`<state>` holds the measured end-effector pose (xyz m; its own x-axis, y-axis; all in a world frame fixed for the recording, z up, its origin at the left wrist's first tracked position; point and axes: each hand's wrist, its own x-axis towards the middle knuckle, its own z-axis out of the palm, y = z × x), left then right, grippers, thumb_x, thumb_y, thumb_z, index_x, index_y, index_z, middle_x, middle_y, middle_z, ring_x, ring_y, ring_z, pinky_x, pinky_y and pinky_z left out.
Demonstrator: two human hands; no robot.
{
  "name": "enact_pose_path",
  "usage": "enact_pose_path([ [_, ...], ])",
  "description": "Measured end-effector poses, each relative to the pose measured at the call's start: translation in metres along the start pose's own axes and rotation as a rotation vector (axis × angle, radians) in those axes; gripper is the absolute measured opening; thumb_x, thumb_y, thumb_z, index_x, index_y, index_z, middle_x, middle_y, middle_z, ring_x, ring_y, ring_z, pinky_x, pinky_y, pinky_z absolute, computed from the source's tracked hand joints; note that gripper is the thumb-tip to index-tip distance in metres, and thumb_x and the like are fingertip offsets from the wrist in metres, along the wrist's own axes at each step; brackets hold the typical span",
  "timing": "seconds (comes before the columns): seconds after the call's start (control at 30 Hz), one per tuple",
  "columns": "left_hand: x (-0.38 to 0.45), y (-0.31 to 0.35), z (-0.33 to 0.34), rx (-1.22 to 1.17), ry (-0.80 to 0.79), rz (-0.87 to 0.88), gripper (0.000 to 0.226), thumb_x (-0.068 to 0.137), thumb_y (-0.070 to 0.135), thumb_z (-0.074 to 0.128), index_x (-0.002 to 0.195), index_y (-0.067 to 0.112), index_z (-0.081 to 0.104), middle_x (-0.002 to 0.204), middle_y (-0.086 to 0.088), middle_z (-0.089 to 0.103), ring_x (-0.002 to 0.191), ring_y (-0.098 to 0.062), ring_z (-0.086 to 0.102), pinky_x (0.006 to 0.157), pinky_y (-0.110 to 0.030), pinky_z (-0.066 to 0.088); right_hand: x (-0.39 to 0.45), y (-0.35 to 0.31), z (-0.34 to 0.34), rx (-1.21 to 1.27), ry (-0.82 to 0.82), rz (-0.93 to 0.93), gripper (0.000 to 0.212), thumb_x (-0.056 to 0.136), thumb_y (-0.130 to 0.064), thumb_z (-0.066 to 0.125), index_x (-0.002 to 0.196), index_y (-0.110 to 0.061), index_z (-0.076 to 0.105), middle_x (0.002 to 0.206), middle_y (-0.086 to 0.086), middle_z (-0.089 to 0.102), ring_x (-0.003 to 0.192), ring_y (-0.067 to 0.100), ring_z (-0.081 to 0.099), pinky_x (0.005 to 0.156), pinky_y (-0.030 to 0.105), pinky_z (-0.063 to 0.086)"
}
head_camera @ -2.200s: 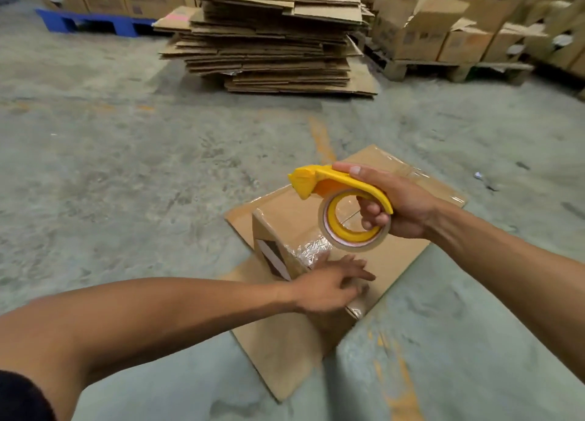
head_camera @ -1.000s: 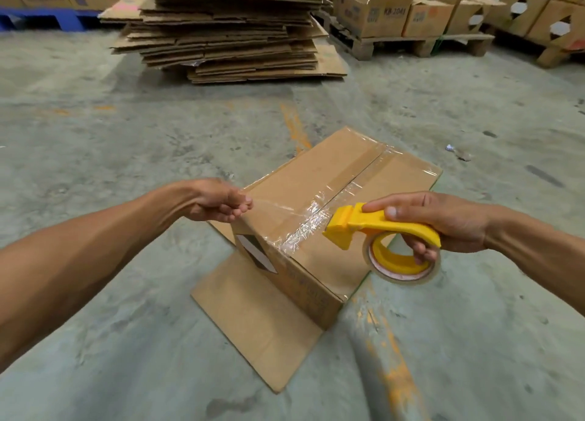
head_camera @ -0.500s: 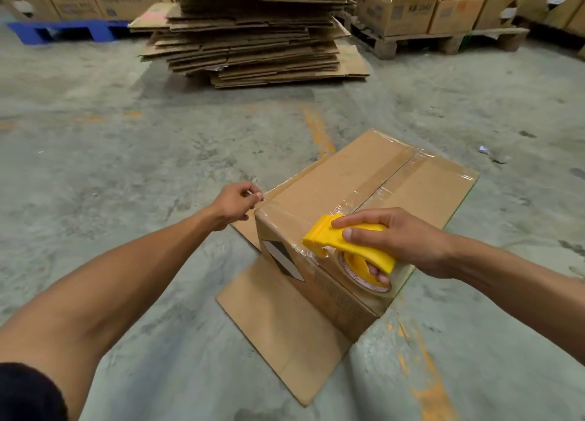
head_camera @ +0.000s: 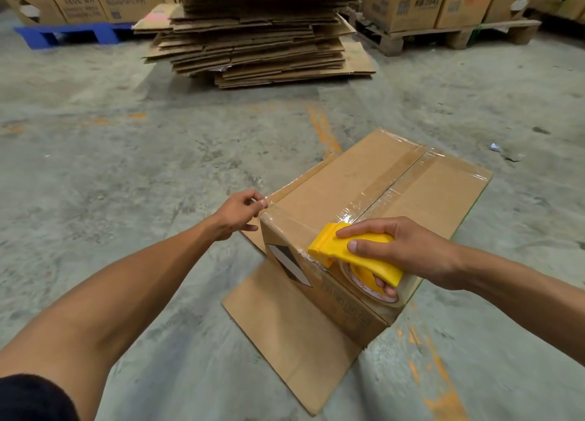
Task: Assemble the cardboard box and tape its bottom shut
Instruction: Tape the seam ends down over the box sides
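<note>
— Hands first: what are they doing at the lower middle of the frame?

— Right hand [head_camera: 408,249] curls round a yellow tape dispenser [head_camera: 354,256], its blade end pressed on the near top edge of the cardboard box [head_camera: 380,183]; the fingers hook through the tape roll [head_camera: 370,286]. Left hand [head_camera: 240,213], just left of the box's near corner, pinches the end of a clear tape strip [head_camera: 289,216] between thumb and fingertips.

— And the box?

— Centre right, upside up with its flaps closed, clear tape along the middle seam and across the near edge. It sits on a flat cardboard sheet [head_camera: 291,341] on the concrete floor [head_camera: 126,167].

— Farther back?

— Upper centre, a stack of flattened cartons [head_camera: 253,34]. Upper left, a blue pallet [head_camera: 66,34] bearing printed boxes; upper right, a wooden pallet [head_camera: 456,36] with open boxes.
</note>
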<state>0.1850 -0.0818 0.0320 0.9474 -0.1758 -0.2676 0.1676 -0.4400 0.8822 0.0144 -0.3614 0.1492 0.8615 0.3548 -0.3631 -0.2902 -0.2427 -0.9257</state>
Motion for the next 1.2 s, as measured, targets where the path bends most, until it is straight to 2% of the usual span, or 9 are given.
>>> enact_pose_path([
  [0.17,-0.003,-0.002,0.005,-0.041,-0.048,-0.08,0.014,0.098,0.026,0.053,0.09,0.018,0.06,0.106,-0.008,0.055,0.079,-0.016,0.047,0.075,-0.036,0.049,0.001,0.001,0.004,-0.019,-0.001,0.005,0.025,0.093,-0.015,0.064,0.118,-0.016,0.067,0.086,0.049,0.056,0.042,0.027,0.054,0.042,0.034,0.049],
  [0.23,-0.006,0.002,0.005,-0.019,-0.056,-0.105,0.012,0.099,0.028,0.052,0.097,0.021,0.061,0.116,-0.006,0.055,0.097,-0.025,0.051,0.083,-0.041,0.047,0.002,0.004,0.006,-0.013,0.007,0.011,0.025,0.093,-0.014,0.064,0.117,-0.016,0.067,0.076,0.041,0.058,0.041,0.027,0.053,0.041,0.033,0.048],
  [0.3,-0.008,0.003,0.001,0.011,-0.094,-0.165,0.028,0.098,0.034,0.052,0.127,0.032,0.054,0.14,-0.008,0.046,0.123,-0.032,0.046,0.088,-0.044,0.045,0.003,0.006,0.006,-0.022,0.006,0.016,0.025,0.093,-0.015,0.064,0.117,-0.016,0.067,0.072,0.037,0.059,0.04,0.027,0.052,0.041,0.033,0.047],
  [0.37,-0.01,-0.004,-0.006,0.038,-0.089,-0.225,0.059,0.097,0.038,0.053,0.15,0.039,0.026,0.155,-0.008,0.032,0.136,-0.034,0.037,0.09,-0.045,0.044,0.003,0.007,0.006,-0.038,0.013,0.026,0.025,0.092,-0.017,0.065,0.117,-0.017,0.068,0.072,0.04,0.059,0.04,0.027,0.052,0.041,0.032,0.047],
  [0.53,-0.014,-0.002,-0.008,-0.285,0.159,0.043,0.043,0.105,0.036,0.033,0.145,0.022,0.041,0.142,-0.013,0.052,0.127,-0.026,0.053,0.106,-0.04,0.044,0.001,0.007,0.004,-0.036,0.036,0.027,0.025,0.091,-0.019,0.065,0.116,-0.018,0.069,0.064,0.032,0.061,0.044,0.028,0.052,0.041,0.032,0.049],
  [0.73,-0.025,0.012,0.014,-0.362,-0.028,0.042,0.052,0.103,0.05,0.025,0.135,0.024,0.056,0.13,-0.005,0.065,0.117,-0.016,0.063,0.106,-0.04,0.044,0.002,0.008,0.004,-0.046,0.045,0.03,0.025,0.092,-0.019,0.065,0.117,-0.018,0.069,0.057,0.021,0.06,0.04,0.026,0.052,0.042,0.031,0.049],
  [0.83,-0.028,0.011,0.017,-0.174,-0.065,0.126,0.053,0.104,0.047,0.021,0.139,0.022,0.052,0.141,-0.004,0.056,0.129,-0.015,0.052,0.115,-0.044,0.033,0.001,0.008,0.004,-0.038,0.044,0.029,0.024,0.093,-0.018,0.063,0.117,-0.018,0.068,0.056,0.019,0.061,0.038,0.025,0.051,0.041,0.029,0.049],
  [1.0,-0.036,0.012,0.039,0.648,-0.188,0.736,0.055,0.103,0.041,0.012,0.153,0.022,0.016,0.163,0.002,0.011,0.151,-0.008,0.003,0.122,-0.028,0.004,0.003,0.009,0.004,-0.045,0.059,0.028,0.024,0.093,-0.02,0.065,0.116,-0.019,0.07,0.064,0.026,0.06,0.04,0.026,0.052,0.043,0.031,0.05],
  [1.2,-0.032,-0.001,0.057,1.04,-0.304,0.794,0.059,0.1,0.047,-0.001,0.154,0.025,-0.004,0.163,0.006,-0.007,0.149,-0.007,-0.015,0.121,-0.031,-0.008,0.005,0.012,0.008,-0.044,0.102,0.037,0.027,0.093,-0.016,0.065,0.12,-0.012,0.067,0.071,0.03,0.062,0.04,0.026,0.053,0.041,0.031,0.049],
])
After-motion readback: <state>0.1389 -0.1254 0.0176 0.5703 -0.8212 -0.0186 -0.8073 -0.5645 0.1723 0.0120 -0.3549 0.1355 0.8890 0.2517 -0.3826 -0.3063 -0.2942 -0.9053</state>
